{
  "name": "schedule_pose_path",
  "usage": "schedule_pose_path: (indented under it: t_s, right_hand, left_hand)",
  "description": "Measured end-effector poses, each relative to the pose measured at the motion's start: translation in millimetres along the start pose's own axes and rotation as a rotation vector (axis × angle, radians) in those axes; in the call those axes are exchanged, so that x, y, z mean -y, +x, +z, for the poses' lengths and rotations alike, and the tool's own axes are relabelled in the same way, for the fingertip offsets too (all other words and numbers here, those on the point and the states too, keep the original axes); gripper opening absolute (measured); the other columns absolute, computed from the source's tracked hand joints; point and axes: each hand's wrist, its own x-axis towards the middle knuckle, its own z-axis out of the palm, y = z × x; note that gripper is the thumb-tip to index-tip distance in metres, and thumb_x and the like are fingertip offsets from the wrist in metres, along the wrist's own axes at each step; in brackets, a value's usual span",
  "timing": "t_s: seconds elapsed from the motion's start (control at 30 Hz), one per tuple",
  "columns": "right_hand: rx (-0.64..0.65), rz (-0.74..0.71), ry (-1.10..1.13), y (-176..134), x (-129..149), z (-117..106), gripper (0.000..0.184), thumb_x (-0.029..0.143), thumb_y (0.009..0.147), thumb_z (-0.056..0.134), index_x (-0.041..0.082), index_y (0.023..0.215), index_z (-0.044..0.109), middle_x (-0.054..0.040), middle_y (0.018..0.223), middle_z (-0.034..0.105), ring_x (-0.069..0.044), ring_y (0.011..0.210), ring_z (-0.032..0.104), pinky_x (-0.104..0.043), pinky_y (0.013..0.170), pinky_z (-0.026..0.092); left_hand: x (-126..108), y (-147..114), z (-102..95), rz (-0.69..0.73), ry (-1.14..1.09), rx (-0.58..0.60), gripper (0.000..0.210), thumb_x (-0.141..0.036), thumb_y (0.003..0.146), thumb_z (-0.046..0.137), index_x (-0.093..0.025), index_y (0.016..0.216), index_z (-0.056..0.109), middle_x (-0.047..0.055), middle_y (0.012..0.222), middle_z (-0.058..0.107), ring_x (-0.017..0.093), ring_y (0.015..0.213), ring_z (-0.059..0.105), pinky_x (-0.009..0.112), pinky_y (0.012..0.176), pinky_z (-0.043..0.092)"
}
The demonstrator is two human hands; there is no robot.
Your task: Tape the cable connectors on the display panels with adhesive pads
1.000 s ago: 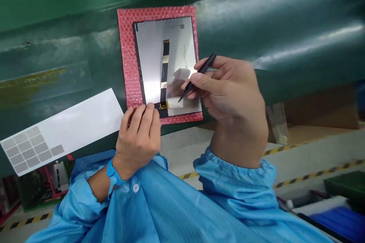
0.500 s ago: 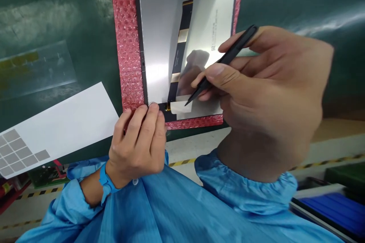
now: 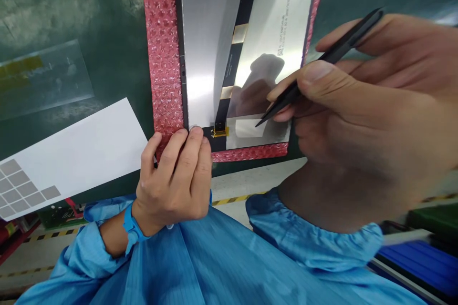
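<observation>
A flat panel with a silver metal back (image 3: 203, 62) lies on a pink bubble-wrap sheet (image 3: 164, 62). Down its back runs a dark flex cable (image 3: 232, 62), ending at a small connector with amber tape (image 3: 221, 131) near the bottom edge. The fingertips of my left hand (image 3: 179, 176) rest on the panel's lower left corner, holding nothing. In a pinch, my right hand (image 3: 368, 100) grips black tweezers (image 3: 336, 50), tilted with the tip down to the left. At that tip is a small whitish film piece (image 3: 246, 128), right of the connector; whether it touches the panel I cannot tell.
Left of the bubble wrap lies a white sheet (image 3: 89, 147) bearing rows of grey square stickers (image 3: 21, 183). Farther back is a clear plastic sheet (image 3: 53, 76) with yellowish tape on the green table (image 3: 107, 14). A blue bin (image 3: 422, 267) stands at lower right.
My right hand and the tweezers have shifted right, and the whitish film has moved off the connector, showing the amber tape. My left hand keeps its place at the corner.
</observation>
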Motion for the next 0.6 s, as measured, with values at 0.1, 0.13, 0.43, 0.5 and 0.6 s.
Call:
schedule_pose_path:
  t_s: [0.1, 0.13, 0.43, 0.5, 0.6]
  right_hand:
    - [0.014, 0.01, -0.007, 1.9, -0.2, 0.0, 0.051, 0.046, 0.055, 0.108, 0.021, 0.08, 0.071, 0.0058, 0.055, 0.066, -0.018, 0.041, 0.066, -0.022, 0.025, 0.044]
    - [0.016, 0.006, -0.016, 2.4, -0.7, -0.2, 0.051, 0.046, 0.056, 0.108, 0.021, 0.08, 0.071, 0.0057, 0.056, 0.066, -0.018, 0.041, 0.065, -0.023, 0.025, 0.044]
    - [0.048, 0.068, -0.102, -6.7, 5.3, 9.5, 0.033, 0.029, 0.068, 0.095, 0.023, 0.082, 0.065, 0.0004, 0.062, 0.071, -0.023, 0.051, 0.072, -0.023, 0.029, 0.045]
    - [0.007, 0.08, -0.131, -9.4, 8.7, 13.2, 0.031, 0.028, 0.066, 0.094, 0.024, 0.081, 0.066, 0.0014, 0.059, 0.069, -0.023, 0.05, 0.07, -0.025, 0.029, 0.046]
    - [0.011, 0.098, -0.17, -12.4, 12.0, 17.0, 0.027, 0.025, 0.07, 0.09, 0.024, 0.084, 0.067, 0.0032, 0.062, 0.07, -0.02, 0.05, 0.068, -0.027, 0.035, 0.054]
  left_hand:
    - [-0.5, 0.1, 0.0, -0.008, -0.006, -0.002, 0.03, -0.014, 0.095, 0.076, -0.002, 0.123, 0.075, 0.019, 0.126, 0.08, 0.034, 0.116, 0.078, 0.054, 0.107, 0.057]
    - [-0.6, 0.2, 0.0, -0.011, -0.005, -0.001, 0.03, -0.014, 0.095, 0.076, -0.002, 0.123, 0.075, 0.019, 0.126, 0.08, 0.034, 0.116, 0.078, 0.054, 0.107, 0.057]
    - [-2.7, 2.3, -0.2, -0.032, 0.0, 0.001, 0.028, -0.015, 0.097, 0.075, -0.003, 0.122, 0.075, 0.019, 0.125, 0.081, 0.032, 0.114, 0.078, 0.054, 0.107, 0.058]
    - [-3.1, 2.3, -0.4, -0.033, 0.001, -0.004, 0.027, -0.015, 0.097, 0.074, -0.003, 0.122, 0.075, 0.018, 0.124, 0.081, 0.032, 0.114, 0.079, 0.054, 0.107, 0.059]
    - [-3.4, 2.0, -0.6, -0.031, 0.005, -0.006, 0.026, -0.015, 0.099, 0.072, -0.003, 0.121, 0.076, 0.018, 0.124, 0.081, 0.031, 0.113, 0.079, 0.053, 0.107, 0.059]
